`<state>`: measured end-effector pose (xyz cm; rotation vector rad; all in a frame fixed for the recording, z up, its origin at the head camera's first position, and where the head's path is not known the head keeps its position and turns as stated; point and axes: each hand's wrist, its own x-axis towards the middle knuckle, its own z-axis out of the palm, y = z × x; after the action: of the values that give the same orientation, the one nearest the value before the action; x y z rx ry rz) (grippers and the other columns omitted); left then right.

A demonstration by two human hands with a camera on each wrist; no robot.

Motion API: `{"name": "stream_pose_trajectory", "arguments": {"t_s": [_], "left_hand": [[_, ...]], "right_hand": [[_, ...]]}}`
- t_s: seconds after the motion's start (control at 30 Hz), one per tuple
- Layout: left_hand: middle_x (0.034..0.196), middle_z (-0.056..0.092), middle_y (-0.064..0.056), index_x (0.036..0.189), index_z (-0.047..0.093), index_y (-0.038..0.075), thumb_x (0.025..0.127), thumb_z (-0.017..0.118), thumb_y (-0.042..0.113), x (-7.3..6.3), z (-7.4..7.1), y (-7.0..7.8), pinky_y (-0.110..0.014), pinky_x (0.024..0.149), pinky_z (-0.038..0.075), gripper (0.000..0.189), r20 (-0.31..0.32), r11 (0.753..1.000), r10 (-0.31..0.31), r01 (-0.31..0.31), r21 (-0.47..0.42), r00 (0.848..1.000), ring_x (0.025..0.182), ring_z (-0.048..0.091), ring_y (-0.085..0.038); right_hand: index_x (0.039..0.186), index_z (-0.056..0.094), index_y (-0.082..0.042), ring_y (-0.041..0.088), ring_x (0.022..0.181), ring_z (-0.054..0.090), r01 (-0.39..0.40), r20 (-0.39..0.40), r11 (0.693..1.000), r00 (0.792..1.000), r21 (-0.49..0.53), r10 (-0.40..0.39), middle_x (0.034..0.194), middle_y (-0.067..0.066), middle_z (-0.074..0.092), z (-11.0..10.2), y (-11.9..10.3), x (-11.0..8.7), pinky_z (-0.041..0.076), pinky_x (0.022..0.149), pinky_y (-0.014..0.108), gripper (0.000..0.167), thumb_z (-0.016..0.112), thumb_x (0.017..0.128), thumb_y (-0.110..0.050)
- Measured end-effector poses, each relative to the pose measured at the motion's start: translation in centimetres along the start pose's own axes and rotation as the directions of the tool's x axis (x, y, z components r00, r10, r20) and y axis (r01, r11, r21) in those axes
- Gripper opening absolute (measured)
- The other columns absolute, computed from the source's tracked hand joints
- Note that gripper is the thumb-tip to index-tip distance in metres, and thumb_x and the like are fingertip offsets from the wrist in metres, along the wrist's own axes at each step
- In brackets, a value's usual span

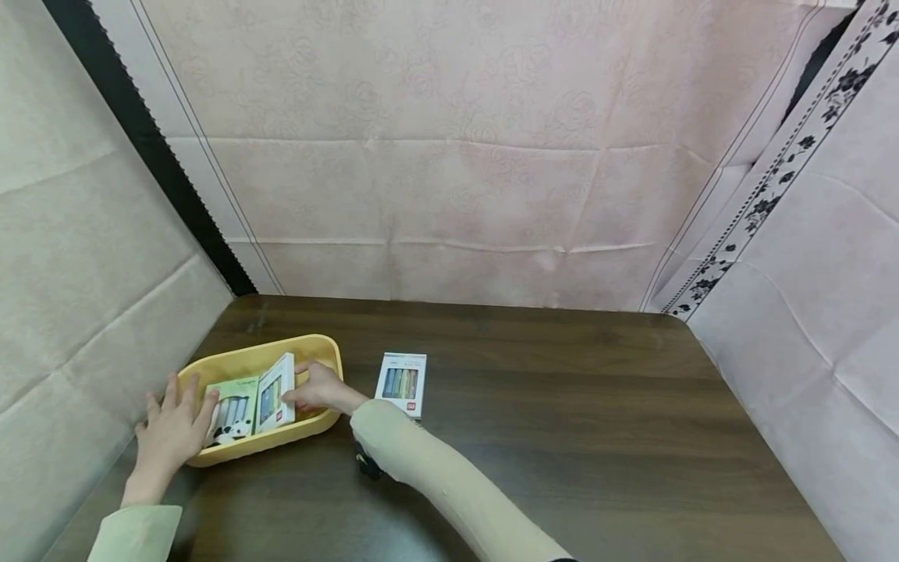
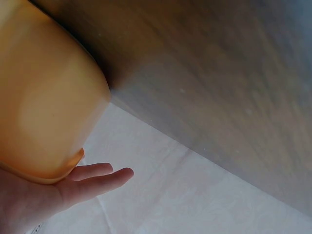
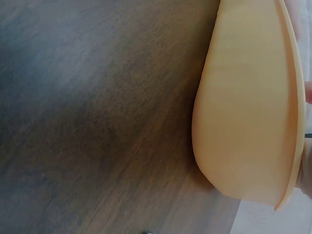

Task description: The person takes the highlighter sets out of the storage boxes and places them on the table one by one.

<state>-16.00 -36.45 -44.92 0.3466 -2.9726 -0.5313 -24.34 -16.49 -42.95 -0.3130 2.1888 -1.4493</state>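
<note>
A yellow plastic basket [image 1: 263,355] stands at the left of the table. In it lie a green box of pens [image 1: 235,402] with a panda picture and, to its right, a tilted white box of coloured pens [image 1: 275,394]. My left hand [image 1: 168,429] rests at the basket's left end, fingers spread over the rim; the left wrist view shows straight fingers beside the basket's wall [image 2: 53,97]. Inside the basket, my right hand [image 1: 319,388] holds the white box by its right edge between thumb and fingers. The right wrist view mostly shows the basket's outer wall [image 3: 248,107].
A second white box of coloured pens [image 1: 402,382] lies flat on the table [image 1: 562,421], right of the basket and close to my right forearm. Pale cloth [image 1: 435,195] hangs behind the table and along both sides.
</note>
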Motion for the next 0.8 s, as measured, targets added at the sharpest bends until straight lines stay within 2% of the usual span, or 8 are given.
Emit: {"name": "stream_pose_trajectory", "arguments": {"t_s": [0.2,0.4,0.8], "left_hand": [[0.141,-0.006,-0.036,0.14,0.007,-0.003,0.094,0.016,0.051,-0.1,-0.1,0.0,-0.079,0.08,0.012,0.071,0.001,1.0,0.002,-0.002,0.0,1.0,0.118,-0.003,-0.067],[0.141,-0.007,-0.035,0.14,0.007,-0.003,0.094,0.016,0.05,0.0,-0.2,-0.1,-0.079,0.079,0.012,0.071,0.003,1.0,0.006,-0.006,-0.004,1.0,0.118,-0.003,-0.067],[0.142,-0.006,-0.035,0.141,0.008,-0.002,0.094,0.017,0.05,-0.1,-0.1,-0.1,-0.079,0.078,0.012,0.07,-0.011,1.0,0.018,-0.018,-0.011,1.0,0.118,-0.003,-0.067]], "right_hand": [[0.116,0.054,-0.005,0.026,0.067,0.068,-0.006,-0.012,0.99,1.0,0.141,0.008,0.074,0.015,0.068,0.1,0.2,0.1,0.054,0.058,0.03,0.04,0.063,0.077,0.0],[0.113,0.053,-0.002,0.029,0.074,0.067,-0.009,-0.019,0.959,1.0,0.283,0.015,0.078,0.015,0.066,-0.2,0.3,0.2,0.055,0.064,0.036,0.035,0.06,0.079,0.001],[0.109,0.053,-0.007,0.031,0.08,0.066,-0.007,0.021,0.932,1.0,0.363,-0.001,0.086,0.017,0.066,-2.6,-0.1,-0.2,0.054,0.068,0.04,0.032,0.06,0.079,0.001]]}}
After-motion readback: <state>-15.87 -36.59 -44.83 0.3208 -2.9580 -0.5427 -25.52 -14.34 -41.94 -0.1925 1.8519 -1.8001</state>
